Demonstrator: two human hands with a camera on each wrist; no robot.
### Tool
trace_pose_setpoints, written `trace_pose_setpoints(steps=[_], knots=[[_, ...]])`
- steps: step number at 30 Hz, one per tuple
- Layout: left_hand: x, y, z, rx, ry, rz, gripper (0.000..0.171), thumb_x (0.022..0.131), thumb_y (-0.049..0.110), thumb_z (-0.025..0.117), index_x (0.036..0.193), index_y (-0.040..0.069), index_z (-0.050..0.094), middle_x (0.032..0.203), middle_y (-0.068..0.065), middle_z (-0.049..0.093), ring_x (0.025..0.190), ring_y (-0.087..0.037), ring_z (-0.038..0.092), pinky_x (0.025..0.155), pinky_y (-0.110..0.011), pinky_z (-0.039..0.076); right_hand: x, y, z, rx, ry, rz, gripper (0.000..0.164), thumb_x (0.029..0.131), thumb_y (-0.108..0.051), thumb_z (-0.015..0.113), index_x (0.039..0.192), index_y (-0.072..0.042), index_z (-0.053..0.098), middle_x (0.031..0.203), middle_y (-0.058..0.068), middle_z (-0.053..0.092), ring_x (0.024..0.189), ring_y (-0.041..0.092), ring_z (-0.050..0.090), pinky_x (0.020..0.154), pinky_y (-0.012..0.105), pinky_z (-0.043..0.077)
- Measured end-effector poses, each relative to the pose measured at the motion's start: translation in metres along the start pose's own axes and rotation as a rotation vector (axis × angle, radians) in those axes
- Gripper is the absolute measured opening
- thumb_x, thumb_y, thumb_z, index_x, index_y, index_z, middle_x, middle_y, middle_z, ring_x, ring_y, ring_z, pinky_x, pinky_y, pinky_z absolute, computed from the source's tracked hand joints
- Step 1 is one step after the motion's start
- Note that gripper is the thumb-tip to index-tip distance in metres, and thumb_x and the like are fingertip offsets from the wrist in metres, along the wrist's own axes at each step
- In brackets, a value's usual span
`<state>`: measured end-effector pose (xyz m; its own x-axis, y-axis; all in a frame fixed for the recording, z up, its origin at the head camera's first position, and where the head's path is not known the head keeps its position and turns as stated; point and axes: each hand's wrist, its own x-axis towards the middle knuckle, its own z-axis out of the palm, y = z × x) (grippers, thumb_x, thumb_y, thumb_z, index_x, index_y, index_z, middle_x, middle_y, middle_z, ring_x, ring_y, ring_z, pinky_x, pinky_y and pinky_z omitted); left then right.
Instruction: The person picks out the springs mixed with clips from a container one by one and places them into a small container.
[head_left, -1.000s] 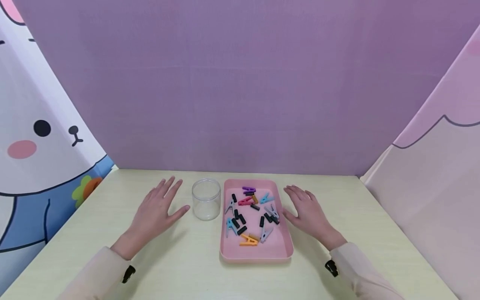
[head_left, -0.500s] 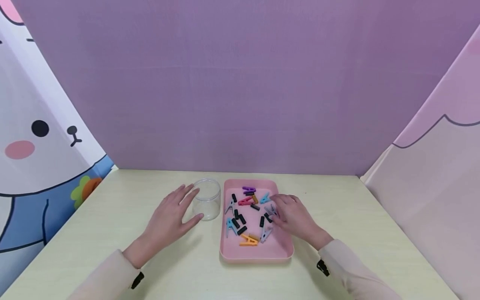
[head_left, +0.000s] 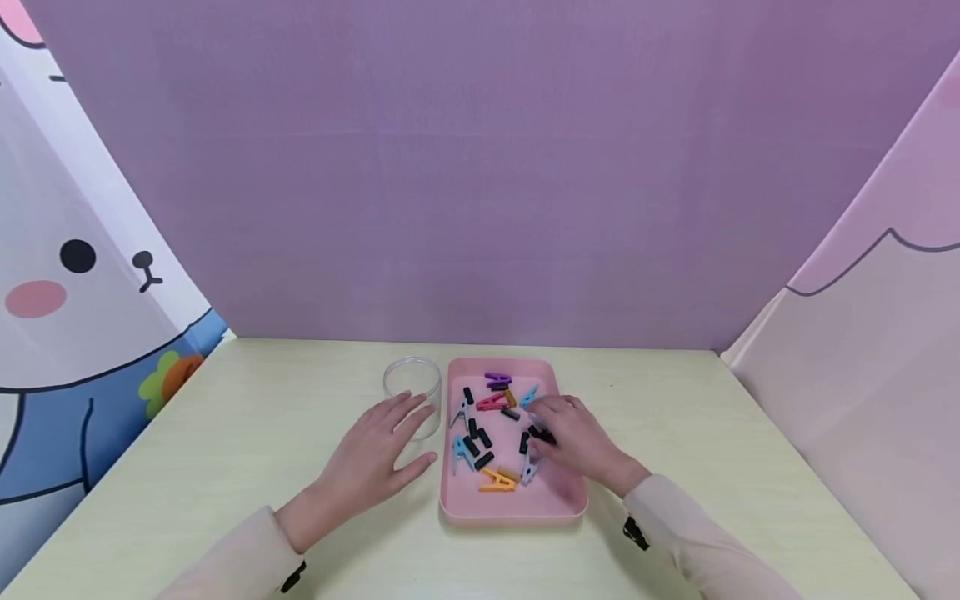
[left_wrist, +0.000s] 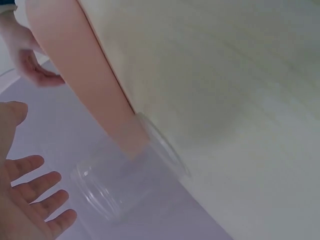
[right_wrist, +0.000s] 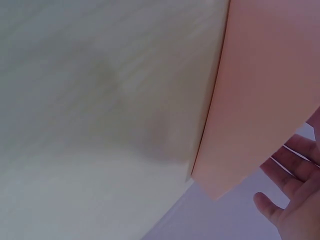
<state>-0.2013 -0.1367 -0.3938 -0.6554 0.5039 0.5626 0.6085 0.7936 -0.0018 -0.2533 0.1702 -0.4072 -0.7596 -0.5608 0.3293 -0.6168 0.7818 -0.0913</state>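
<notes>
Pale streaked table (head_left: 712,433) backed by purple cloth (head_left: 480,175). Lower centre: plastic clips (head_left: 491,405) contained in pink rectangular tray (head_left: 543,502), clear cylindrical jar (head_left: 411,379) beside. Left hand (head_left: 371,460) spread; right hand (head_left: 581,439) over clips, grip can't be told.

In front of the pink tray (head_left: 551,502), the bare desk (head_left: 510,562) gives room to pass. Just left of its far half stands the clear jar (head_left: 412,377); the right hand (head_left: 576,437) obstructs its right edge; beyond it rises the purple screen (head_left: 480,175).

Smooth plastic tray (head_left: 553,498), clips (head_left: 497,488) probably plastic, glossy clear jar (left_wrist: 125,175), matt cloth backdrop (head_left: 480,175)
</notes>
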Motion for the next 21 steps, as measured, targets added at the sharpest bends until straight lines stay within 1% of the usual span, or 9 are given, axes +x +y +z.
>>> trace_pose_setpoints(steps=[4, 7, 12, 14, 21], knots=[[0.001, 0.008, 0.006, -0.020, -0.024, 0.027, 0.056, 0.081, 0.043, 0.063, 0.126, 0.013, 0.052, 0.129, -0.007, 0.054, 0.123, -0.028, 0.046, 0.102, -0.045, 0.038, 0.002, -0.001, 0.004, 0.013, -0.003, -0.023, 0.037, 0.077, -0.023, 0.072, 0.109, -0.008, 0.062, 0.111, 0.005, 0.063, 0.111, 0.025, 0.054, 0.098, 0.049, 0.038], [0.002, 0.013, 0.011, -0.036, -0.041, 0.048, 0.055, 0.081, 0.043, 0.064, 0.126, 0.013, 0.052, 0.128, -0.007, 0.054, 0.122, -0.029, 0.047, 0.102, -0.045, 0.038, 0.002, -0.001, 0.007, 0.002, -0.010, -0.044, 0.034, 0.077, -0.023, 0.071, 0.106, -0.008, 0.062, 0.108, 0.005, 0.064, 0.110, 0.025, 0.054, 0.097, 0.051, 0.039], [0.001, 0.019, 0.020, -0.056, -0.052, 0.078, 0.053, 0.082, 0.042, 0.062, 0.125, 0.011, 0.054, 0.126, -0.007, 0.056, 0.119, -0.029, 0.049, 0.101, -0.044, 0.039, 0.003, -0.003, 0.008, -0.026, -0.036, -0.049, 0.035, 0.077, -0.027, 0.071, 0.107, -0.009, 0.063, 0.107, 0.003, 0.065, 0.109, 0.024, 0.055, 0.097, 0.050, 0.039], [0.000, 0.020, 0.023, -0.066, -0.068, 0.072, 0.053, 0.083, 0.043, 0.060, 0.125, 0.011, 0.054, 0.126, -0.006, 0.056, 0.119, -0.029, 0.050, 0.101, -0.043, 0.039, 0.003, -0.004, 0.008, -0.030, -0.052, -0.046, 0.036, 0.077, -0.029, 0.071, 0.106, -0.010, 0.063, 0.107, 0.003, 0.065, 0.109, 0.024, 0.055, 0.097, 0.049, 0.040], [-0.002, 0.023, 0.028, -0.120, -0.128, 0.022, 0.051, 0.086, 0.045, 0.057, 0.124, 0.011, 0.055, 0.126, -0.007, 0.057, 0.118, -0.027, 0.050, 0.101, -0.044, 0.040, 0.004, -0.006, 0.009, -0.034, -0.095, -0.025, 0.036, 0.078, -0.034, 0.070, 0.105, -0.012, 0.064, 0.107, 0.002, 0.065, 0.108, 0.024, 0.055, 0.099, 0.048, 0.038]])
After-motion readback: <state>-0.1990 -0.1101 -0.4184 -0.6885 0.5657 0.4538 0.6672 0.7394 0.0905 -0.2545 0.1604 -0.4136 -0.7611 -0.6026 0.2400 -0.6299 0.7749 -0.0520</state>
